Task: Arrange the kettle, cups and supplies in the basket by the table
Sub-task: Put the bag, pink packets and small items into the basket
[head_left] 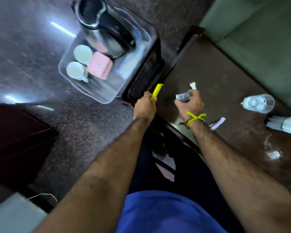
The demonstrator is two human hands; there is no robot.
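A clear plastic basket (107,98) stands on the floor beside the dark table (225,81). Inside it are a steel kettle (104,37) with a black lid, two white cups (82,53) (75,70), a pink box (99,65) and some white packets (126,71). My left hand (144,106) is shut on a yellow stick sachet (155,91) just right of the basket's near corner. Over the table's left edge, my right hand (190,101) grips a small grey-white packet (182,96). Another small sachet (193,85) lies just beyond its fingers.
A clear plastic water bottle (259,103) lies on its side on the table. White paper items (217,123) (284,123) rest nearer the front. A green sofa (259,31) sits behind the table, and a dark maroon seat (15,140) is at the left.
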